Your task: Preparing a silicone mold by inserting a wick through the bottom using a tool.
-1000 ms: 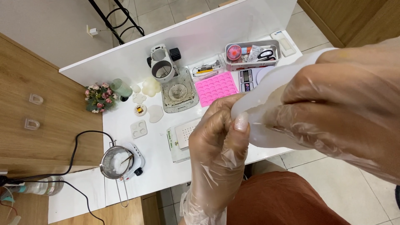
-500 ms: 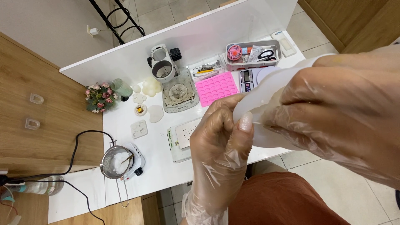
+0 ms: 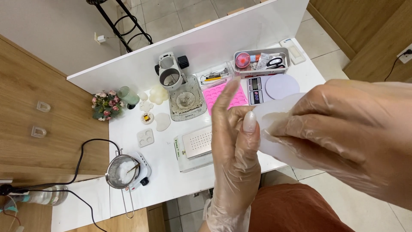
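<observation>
Up close to the camera, a white translucent silicone piece is being held in the air above the near edge of the white table, with its long axis running roughly left to right. It is lying mostly inside the right hand, whose gloved fingers are curling over its top and pressing it against the thumb beneath. The left hand is standing just to the left of it, palm turned toward the piece; its thumb is touching the piece's left end while its other fingers are pointing upward, loosely together and not gripping. So the right hand is carrying the piece and the left is only meeting its free end. Below and beyond the hands, nothing is blocking them: a white perforated box is sitting nearest, a pink mould and a digital scale farther back, a small pot on a hot plate off to the left.
</observation>
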